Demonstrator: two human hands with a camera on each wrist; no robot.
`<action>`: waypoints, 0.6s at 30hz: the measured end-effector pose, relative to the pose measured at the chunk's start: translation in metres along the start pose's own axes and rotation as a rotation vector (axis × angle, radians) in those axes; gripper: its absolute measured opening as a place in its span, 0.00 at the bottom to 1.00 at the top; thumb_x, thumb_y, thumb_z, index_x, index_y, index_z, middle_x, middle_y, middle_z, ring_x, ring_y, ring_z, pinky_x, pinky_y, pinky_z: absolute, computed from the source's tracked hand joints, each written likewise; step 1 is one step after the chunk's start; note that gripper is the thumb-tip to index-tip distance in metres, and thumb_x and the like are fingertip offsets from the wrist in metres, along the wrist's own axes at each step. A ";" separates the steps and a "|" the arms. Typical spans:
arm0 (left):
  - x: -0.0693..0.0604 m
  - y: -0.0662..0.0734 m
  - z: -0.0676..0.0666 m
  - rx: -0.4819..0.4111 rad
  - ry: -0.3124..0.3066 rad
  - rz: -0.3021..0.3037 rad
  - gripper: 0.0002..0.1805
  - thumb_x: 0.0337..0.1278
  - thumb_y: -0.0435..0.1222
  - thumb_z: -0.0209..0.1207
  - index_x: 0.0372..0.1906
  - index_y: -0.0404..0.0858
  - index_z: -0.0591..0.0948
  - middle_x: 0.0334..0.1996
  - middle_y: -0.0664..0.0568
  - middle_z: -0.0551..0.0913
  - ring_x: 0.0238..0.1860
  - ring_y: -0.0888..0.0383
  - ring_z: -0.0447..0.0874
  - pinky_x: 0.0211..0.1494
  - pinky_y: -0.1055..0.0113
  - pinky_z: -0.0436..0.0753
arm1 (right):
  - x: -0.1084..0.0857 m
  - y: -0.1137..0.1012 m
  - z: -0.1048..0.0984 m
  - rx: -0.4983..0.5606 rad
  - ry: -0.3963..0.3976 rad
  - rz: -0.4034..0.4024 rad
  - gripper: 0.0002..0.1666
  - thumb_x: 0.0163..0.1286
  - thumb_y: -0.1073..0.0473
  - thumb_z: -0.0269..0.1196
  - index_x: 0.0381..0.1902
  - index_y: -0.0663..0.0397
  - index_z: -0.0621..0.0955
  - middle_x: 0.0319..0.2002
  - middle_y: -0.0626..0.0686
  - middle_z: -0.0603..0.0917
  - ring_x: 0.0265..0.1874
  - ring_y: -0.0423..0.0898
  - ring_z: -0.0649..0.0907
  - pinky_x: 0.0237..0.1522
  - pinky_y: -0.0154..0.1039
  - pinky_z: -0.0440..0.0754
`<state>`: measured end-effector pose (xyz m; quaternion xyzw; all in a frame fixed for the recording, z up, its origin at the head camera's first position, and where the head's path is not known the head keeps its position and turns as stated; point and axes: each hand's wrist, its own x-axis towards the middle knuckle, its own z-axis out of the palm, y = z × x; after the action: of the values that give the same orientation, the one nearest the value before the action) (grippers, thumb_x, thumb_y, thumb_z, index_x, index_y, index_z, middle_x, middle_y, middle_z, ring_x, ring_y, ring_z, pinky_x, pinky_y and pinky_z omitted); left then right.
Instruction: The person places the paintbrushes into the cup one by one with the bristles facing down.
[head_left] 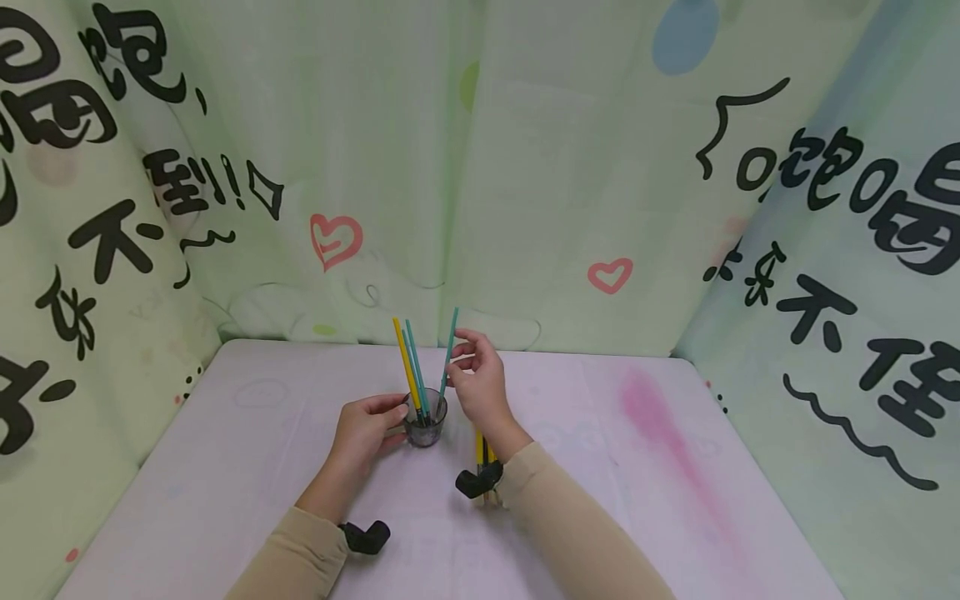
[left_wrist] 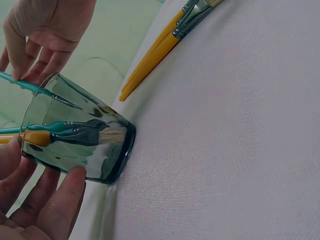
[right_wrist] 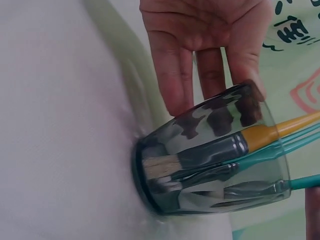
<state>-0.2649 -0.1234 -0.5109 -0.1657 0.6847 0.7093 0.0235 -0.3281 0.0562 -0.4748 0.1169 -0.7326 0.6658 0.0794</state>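
A clear, dark-tinted drinking glass [head_left: 425, 435] stands upright on the table. My left hand [head_left: 367, 427] holds its side between thumb and fingers. Inside lean a yellow-handled paintbrush [head_left: 407, 360] and teal paintbrushes [head_left: 415, 362], bristles down. My right hand [head_left: 480, 382] pinches another teal paintbrush [head_left: 454, 329] by its handle, at the glass's right side. In the right wrist view, the lower end of this teal paintbrush [right_wrist: 255, 188] is within the glass. The left wrist view shows the right-hand fingers [left_wrist: 32, 60] above the rim.
Yellow-handled paintbrushes [left_wrist: 152, 55] lie on the table to the right of the glass, partly hidden by my right wrist in the head view. A pale pink cloth [head_left: 600, 500] covers the table. Printed curtains [head_left: 540, 167] surround its back and sides.
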 end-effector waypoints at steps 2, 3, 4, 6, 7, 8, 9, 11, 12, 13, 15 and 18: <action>0.000 0.000 0.000 0.001 0.000 -0.003 0.15 0.71 0.31 0.67 0.59 0.34 0.88 0.55 0.38 0.88 0.49 0.51 0.90 0.53 0.54 0.95 | 0.000 0.002 0.001 -0.023 -0.013 0.005 0.31 0.71 0.77 0.62 0.69 0.52 0.79 0.48 0.61 0.81 0.38 0.46 0.82 0.39 0.37 0.93; 0.000 0.000 0.000 0.003 -0.003 0.002 0.16 0.72 0.31 0.67 0.60 0.33 0.88 0.56 0.38 0.88 0.49 0.51 0.90 0.53 0.54 0.95 | 0.000 0.003 0.001 -0.035 -0.019 0.008 0.31 0.72 0.77 0.63 0.69 0.52 0.79 0.48 0.60 0.81 0.39 0.46 0.82 0.39 0.37 0.93; -0.001 0.000 0.000 0.004 -0.005 0.003 0.16 0.72 0.31 0.67 0.60 0.33 0.88 0.56 0.37 0.88 0.49 0.51 0.90 0.53 0.54 0.95 | 0.000 0.003 0.002 -0.045 -0.025 0.011 0.31 0.72 0.77 0.62 0.69 0.52 0.79 0.48 0.60 0.81 0.39 0.46 0.82 0.39 0.38 0.94; -0.001 0.001 0.000 0.006 -0.006 0.004 0.16 0.72 0.31 0.67 0.60 0.33 0.88 0.56 0.37 0.88 0.49 0.51 0.90 0.53 0.54 0.95 | -0.001 0.005 0.003 -0.058 -0.032 0.018 0.31 0.72 0.77 0.62 0.69 0.51 0.79 0.48 0.60 0.81 0.39 0.46 0.82 0.40 0.38 0.94; -0.001 0.001 0.000 0.006 -0.008 0.006 0.16 0.72 0.32 0.67 0.60 0.33 0.88 0.56 0.37 0.88 0.49 0.51 0.90 0.53 0.54 0.95 | -0.001 0.005 0.004 -0.065 -0.035 0.023 0.31 0.72 0.76 0.62 0.69 0.51 0.79 0.48 0.60 0.81 0.39 0.46 0.82 0.40 0.38 0.94; -0.001 0.001 0.000 0.006 -0.009 0.008 0.16 0.72 0.32 0.67 0.60 0.33 0.88 0.56 0.37 0.88 0.49 0.51 0.90 0.53 0.54 0.95 | -0.001 0.005 0.004 -0.073 -0.037 0.027 0.31 0.71 0.76 0.62 0.69 0.50 0.79 0.48 0.59 0.81 0.39 0.46 0.82 0.40 0.37 0.93; -0.002 0.001 0.000 0.006 -0.012 0.012 0.16 0.72 0.32 0.67 0.60 0.32 0.88 0.56 0.36 0.88 0.49 0.51 0.90 0.53 0.53 0.95 | -0.001 0.006 0.005 -0.083 -0.039 0.033 0.31 0.71 0.76 0.62 0.69 0.50 0.79 0.48 0.59 0.81 0.39 0.46 0.82 0.40 0.36 0.93; -0.002 0.002 0.000 0.001 -0.011 0.011 0.16 0.72 0.32 0.68 0.60 0.33 0.88 0.56 0.37 0.88 0.49 0.51 0.90 0.52 0.54 0.95 | -0.001 0.007 0.006 -0.107 -0.044 0.041 0.32 0.70 0.76 0.63 0.69 0.50 0.80 0.47 0.58 0.82 0.38 0.46 0.83 0.39 0.34 0.91; -0.002 0.002 0.000 -0.001 -0.010 0.009 0.16 0.71 0.32 0.68 0.59 0.33 0.88 0.56 0.37 0.88 0.49 0.51 0.90 0.52 0.54 0.95 | -0.001 0.008 0.007 -0.121 -0.047 0.046 0.32 0.70 0.76 0.63 0.69 0.49 0.80 0.47 0.58 0.83 0.38 0.46 0.83 0.38 0.33 0.89; -0.002 0.002 0.000 -0.003 -0.009 0.009 0.16 0.71 0.32 0.68 0.59 0.33 0.88 0.56 0.37 0.88 0.49 0.51 0.90 0.52 0.54 0.95 | -0.002 0.009 0.008 -0.133 -0.051 0.052 0.32 0.70 0.75 0.63 0.69 0.49 0.80 0.47 0.57 0.83 0.38 0.45 0.83 0.38 0.32 0.88; -0.002 0.002 -0.001 -0.004 -0.009 0.011 0.16 0.71 0.32 0.68 0.59 0.32 0.88 0.56 0.37 0.88 0.48 0.51 0.90 0.52 0.53 0.95 | -0.002 0.010 0.009 -0.154 -0.057 0.061 0.32 0.70 0.74 0.64 0.69 0.48 0.80 0.47 0.57 0.84 0.38 0.46 0.83 0.36 0.32 0.86; -0.001 0.001 -0.001 -0.005 -0.009 0.008 0.16 0.71 0.32 0.68 0.59 0.33 0.88 0.56 0.37 0.88 0.48 0.52 0.90 0.52 0.54 0.95 | -0.002 0.012 0.010 -0.171 -0.067 0.072 0.31 0.71 0.73 0.65 0.69 0.47 0.80 0.47 0.56 0.84 0.39 0.46 0.83 0.37 0.32 0.86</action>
<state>-0.2637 -0.1244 -0.5095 -0.1598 0.6834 0.7120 0.0233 -0.3290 0.0473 -0.4874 0.1055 -0.7926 0.5992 0.0407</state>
